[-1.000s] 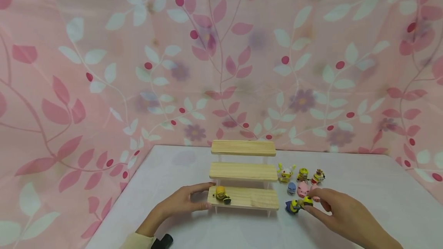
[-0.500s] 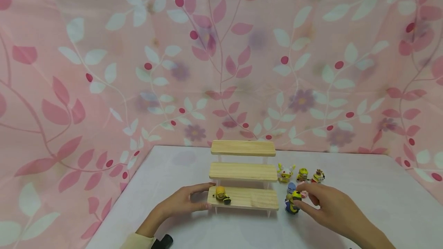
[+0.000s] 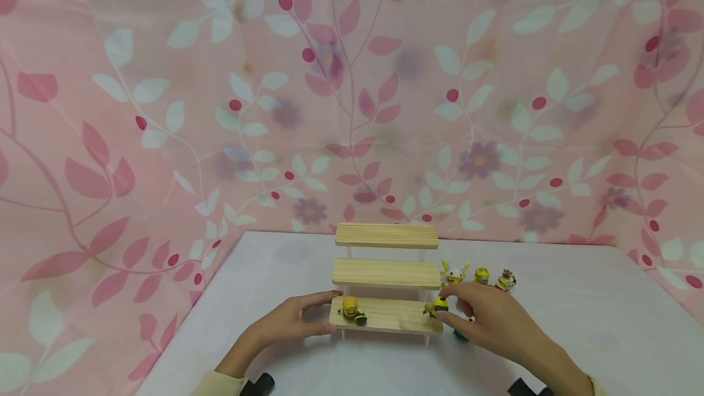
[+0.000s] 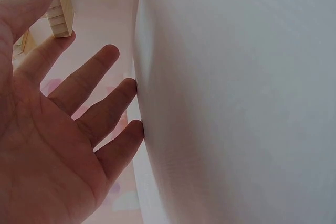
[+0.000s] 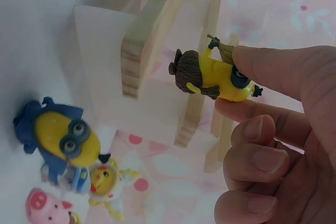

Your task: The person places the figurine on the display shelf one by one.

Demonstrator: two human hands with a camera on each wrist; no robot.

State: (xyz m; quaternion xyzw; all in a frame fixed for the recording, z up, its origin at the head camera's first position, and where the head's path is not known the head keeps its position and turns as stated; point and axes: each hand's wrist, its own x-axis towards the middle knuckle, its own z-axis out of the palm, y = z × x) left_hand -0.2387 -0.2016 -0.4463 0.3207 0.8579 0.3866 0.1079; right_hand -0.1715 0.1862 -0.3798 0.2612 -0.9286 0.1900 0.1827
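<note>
A three-tier wooden display shelf [image 3: 387, 313] with pale supports stands on the white table. A yellow minion figurine [image 3: 351, 307] sits at the left of its lowest tier. My left hand [image 3: 291, 319] holds the left end of that tier between thumb and index finger; in the left wrist view they straddle the board end [image 4: 61, 17] while the other fingers spread apart. At the tier's right end, my right hand [image 3: 495, 322] pinches a minion figurine in brown fur [image 5: 210, 74] between thumb and index finger. In the right wrist view it is above the board, its head toward the fingers.
Right of the shelf, several small figurines stand on the table, including a blue-clad minion [image 5: 68, 137], a pink pig [image 5: 46, 206] and a white-and-yellow figure [image 3: 453, 272]. A pink floral cloth [image 3: 352, 109] hangs behind the table.
My right hand has carried the fur-clad minion left from the group of figurines, past the blue-clad one, to the lowest tier's right end. The left hand has stayed in place.
</note>
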